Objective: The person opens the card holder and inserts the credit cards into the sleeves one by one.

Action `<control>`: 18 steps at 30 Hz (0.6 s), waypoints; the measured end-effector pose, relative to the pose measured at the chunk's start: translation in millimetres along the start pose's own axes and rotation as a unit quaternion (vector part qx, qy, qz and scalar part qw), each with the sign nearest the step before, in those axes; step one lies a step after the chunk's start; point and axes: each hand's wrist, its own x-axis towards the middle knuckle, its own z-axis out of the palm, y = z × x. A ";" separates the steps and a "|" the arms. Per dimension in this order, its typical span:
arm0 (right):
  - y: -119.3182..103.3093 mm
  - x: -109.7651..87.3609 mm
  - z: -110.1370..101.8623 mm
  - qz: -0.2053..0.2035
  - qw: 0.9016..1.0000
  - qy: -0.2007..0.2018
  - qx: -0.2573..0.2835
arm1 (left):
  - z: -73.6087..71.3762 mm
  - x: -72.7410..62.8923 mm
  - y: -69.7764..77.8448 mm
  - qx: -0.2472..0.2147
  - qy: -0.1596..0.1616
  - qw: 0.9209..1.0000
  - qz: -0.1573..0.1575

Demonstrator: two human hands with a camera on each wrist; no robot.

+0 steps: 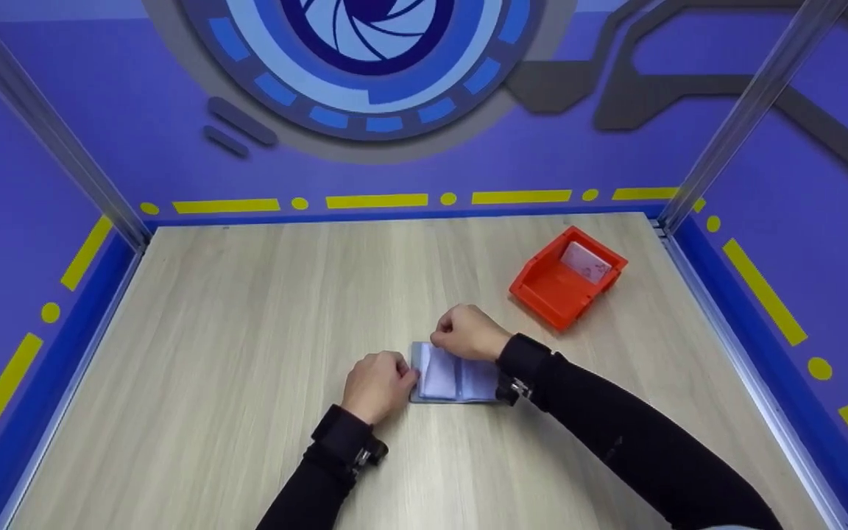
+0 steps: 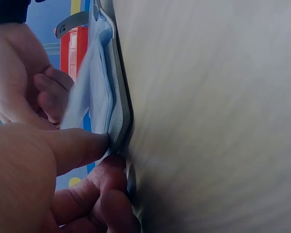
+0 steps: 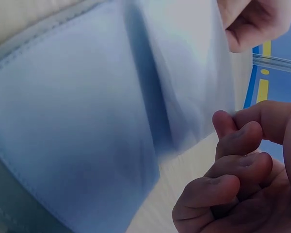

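A small card holder (image 1: 441, 374) lies spread on the wooden table, with a grey-blue stitched cover (image 3: 19, 29) and translucent plastic sleeves (image 3: 189, 63). My left hand (image 1: 378, 386) pinches its left edge between thumb and fingers; in the left wrist view that thumb (image 2: 82, 148) presses on the cover's edge. Above the far side of the holder, my right hand (image 1: 470, 333) pinches the corner of one sleeve between thumb and forefinger, its other fingers curled. That sleeve stands lifted at an angle off the cover in the left wrist view.
An open-fronted red bin (image 1: 567, 283) stands at the right rear of the table, a pinkish printed card (image 1: 586, 263) leaning inside it. Blue-purple panels (image 1: 409, 177) with metal corner posts (image 1: 755, 103) enclose the table (image 1: 247, 316) at the back and sides.
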 end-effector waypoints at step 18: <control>2.4 -8.1 2.8 -0.048 0.998 0.011 -0.024 | -2.0 -0.6 2.0 0.025 0.016 1.000 0.003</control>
